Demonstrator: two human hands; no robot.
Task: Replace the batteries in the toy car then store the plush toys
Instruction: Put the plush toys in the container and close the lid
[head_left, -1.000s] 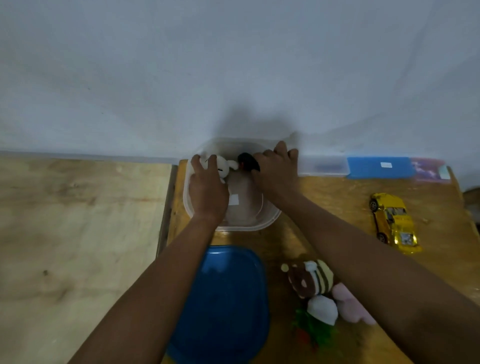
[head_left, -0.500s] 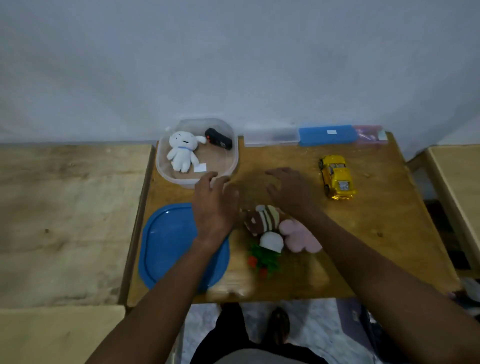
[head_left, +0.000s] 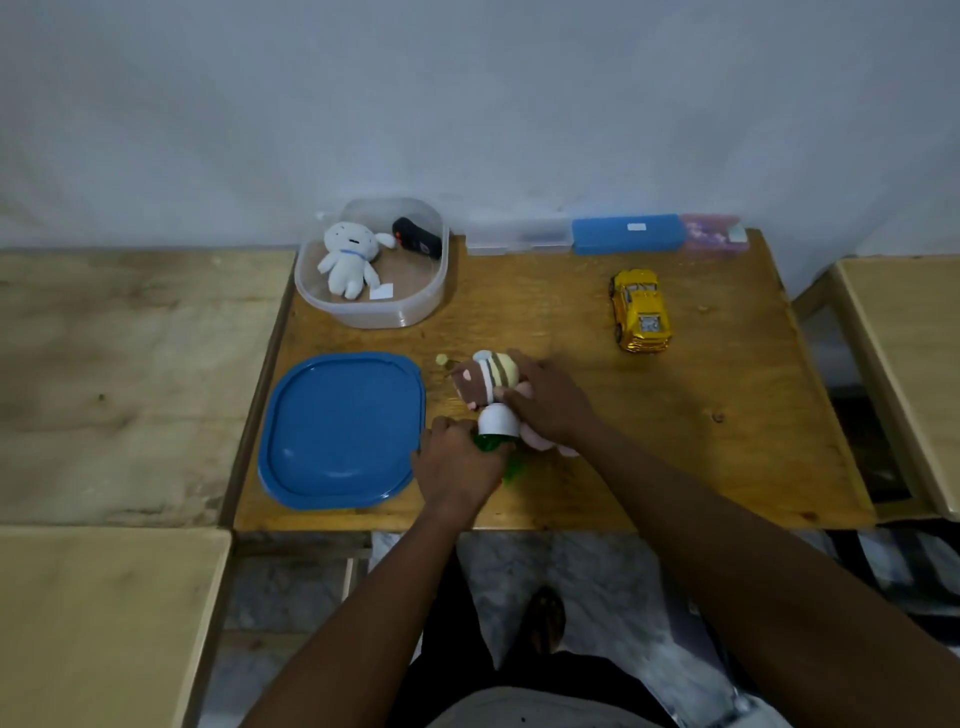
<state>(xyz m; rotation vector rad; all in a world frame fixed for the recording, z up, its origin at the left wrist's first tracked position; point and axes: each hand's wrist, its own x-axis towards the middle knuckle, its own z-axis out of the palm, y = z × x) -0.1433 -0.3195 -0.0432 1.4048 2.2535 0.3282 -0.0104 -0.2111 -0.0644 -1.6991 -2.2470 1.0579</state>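
Pretty plain getup: left hand (head_left: 457, 462) and right hand (head_left: 550, 400) are bare, forearms too. Down low there's a pale grey shirt (head_left: 545, 709) over dark trousers (head_left: 462, 667), plus one dark shoe (head_left: 543, 618).

- toy car (head_left: 640, 312): yellow, shiny, upright on wheels, right-rear of table (head_left: 727, 415), long axis running front-back; well apart from the plushes.
- white plush (head_left: 349, 260): long-eared, lying on its back inside clear tub (head_left: 374, 314) at left-rear corner.
- blue lid (head_left: 340, 428): off the tub, flat, just in front of it.
- striped plush (head_left: 485, 376): brown/cream/yellow bands, mid-table, R hand (head_left: 553, 402) gripping it.
- green-white plush (head_left: 497, 422): white cap, green body, touching the striped one; L hand (head_left: 457, 462) grips the green part.
- pink plush (head_left: 540, 440): mostly hidden under R hand.
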